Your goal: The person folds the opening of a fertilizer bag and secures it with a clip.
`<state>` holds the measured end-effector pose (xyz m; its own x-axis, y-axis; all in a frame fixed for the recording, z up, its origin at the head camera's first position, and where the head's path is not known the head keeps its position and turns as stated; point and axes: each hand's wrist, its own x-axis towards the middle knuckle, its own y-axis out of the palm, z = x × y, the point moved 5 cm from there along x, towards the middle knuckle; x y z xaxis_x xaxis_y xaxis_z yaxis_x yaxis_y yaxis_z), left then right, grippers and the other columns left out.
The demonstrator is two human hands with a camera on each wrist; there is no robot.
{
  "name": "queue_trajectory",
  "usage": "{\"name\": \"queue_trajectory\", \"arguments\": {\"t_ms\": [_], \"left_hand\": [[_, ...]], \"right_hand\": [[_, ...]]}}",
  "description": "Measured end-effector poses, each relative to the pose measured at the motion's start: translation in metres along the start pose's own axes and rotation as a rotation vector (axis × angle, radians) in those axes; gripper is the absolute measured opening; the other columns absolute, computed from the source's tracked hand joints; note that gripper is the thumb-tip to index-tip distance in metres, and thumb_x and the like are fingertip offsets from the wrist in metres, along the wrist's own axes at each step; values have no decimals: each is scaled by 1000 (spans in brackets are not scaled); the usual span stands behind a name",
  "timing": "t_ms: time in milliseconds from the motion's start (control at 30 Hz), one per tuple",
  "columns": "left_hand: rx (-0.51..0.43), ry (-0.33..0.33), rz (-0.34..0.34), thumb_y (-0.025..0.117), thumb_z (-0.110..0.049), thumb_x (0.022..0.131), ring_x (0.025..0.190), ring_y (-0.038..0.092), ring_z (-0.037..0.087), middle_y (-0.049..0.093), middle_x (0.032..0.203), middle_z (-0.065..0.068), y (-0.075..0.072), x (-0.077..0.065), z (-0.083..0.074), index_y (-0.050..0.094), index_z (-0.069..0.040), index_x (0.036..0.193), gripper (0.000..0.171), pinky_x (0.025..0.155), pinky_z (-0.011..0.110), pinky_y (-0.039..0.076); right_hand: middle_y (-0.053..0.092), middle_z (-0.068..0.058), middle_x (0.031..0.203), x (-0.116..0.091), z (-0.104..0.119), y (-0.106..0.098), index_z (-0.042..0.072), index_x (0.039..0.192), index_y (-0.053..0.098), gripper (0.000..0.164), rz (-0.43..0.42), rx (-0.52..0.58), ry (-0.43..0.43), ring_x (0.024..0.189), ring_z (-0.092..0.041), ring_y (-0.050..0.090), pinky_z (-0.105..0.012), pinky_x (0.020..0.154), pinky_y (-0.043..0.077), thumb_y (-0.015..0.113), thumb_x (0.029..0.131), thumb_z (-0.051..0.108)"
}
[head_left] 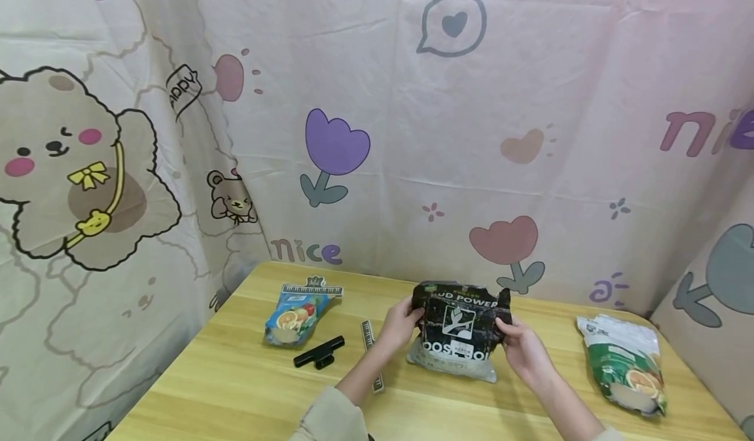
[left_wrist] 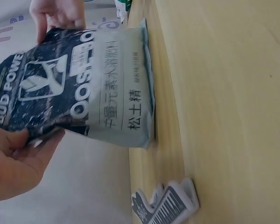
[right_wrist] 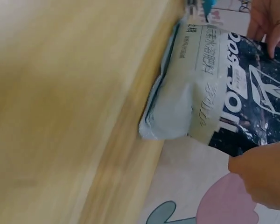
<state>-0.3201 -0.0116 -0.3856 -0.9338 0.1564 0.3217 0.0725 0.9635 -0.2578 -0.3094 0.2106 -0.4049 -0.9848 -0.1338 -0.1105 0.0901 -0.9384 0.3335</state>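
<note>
A black and pale grey fertilizer bag point(head_left: 456, 336) with white "BUD POWER" lettering stands upright over the wooden table. My left hand point(head_left: 402, 326) grips its left side, thumb on the front face. On the opposite side my right hand point(head_left: 526, 349) pinches the bag's edge with thumb and fingers. The left wrist view shows Chinese print on the bag's grey lower part point(left_wrist: 119, 88) and the left hand point(left_wrist: 18, 161) at its side. In the right wrist view the right hand point(right_wrist: 263, 175) covers part of the black film.
Left on the table point(head_left: 235, 375) lies a blue fruit-printed bag point(head_left: 291, 323) with a piano-key clip point(head_left: 312, 290) across its top. A black sealing clip point(head_left: 320, 352) lies nearer. Another piano-key clip point(head_left: 377, 383) is partly behind my left forearm. A green and white bag point(head_left: 627, 366) lies right.
</note>
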Motion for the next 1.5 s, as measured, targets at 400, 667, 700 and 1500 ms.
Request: {"name": "queue_trajectory", "arguments": {"t_ms": [400,667,700,1500], "left_hand": [[-152,1,108,57,-13,92,95,58,26,64,98,17,-7,-3,-17,63,8,97,22,83,36,46],[-147,-29,63,54,-15,94,91,59,26,65,90,22,-11,-9,-38,63,12,90,29,86,38,43],[-148,-33,56,54,-15,94,90,59,27,65,89,23,-12,-9,-39,63,13,89,29,86,38,43],[-96,-156,-51,58,-36,89,67,48,11,66,75,8,-6,11,-1,66,5,78,43,65,29,41]], "right_hand": [[26,-27,140,-12,6,-3,-15,138,17,57,-8,-326,-21,120,-20,36,-41,107,16,42,97,16],[45,-26,128,-19,12,-4,-12,132,29,51,-89,-533,-61,117,-29,44,-53,103,18,47,97,21],[44,-28,129,-20,13,-4,-11,132,27,53,-101,-564,-69,119,-35,41,-55,102,18,47,97,22],[50,-16,125,-58,37,41,-1,108,60,31,-240,-1253,-1261,101,-32,49,-31,83,39,55,79,5]]}}
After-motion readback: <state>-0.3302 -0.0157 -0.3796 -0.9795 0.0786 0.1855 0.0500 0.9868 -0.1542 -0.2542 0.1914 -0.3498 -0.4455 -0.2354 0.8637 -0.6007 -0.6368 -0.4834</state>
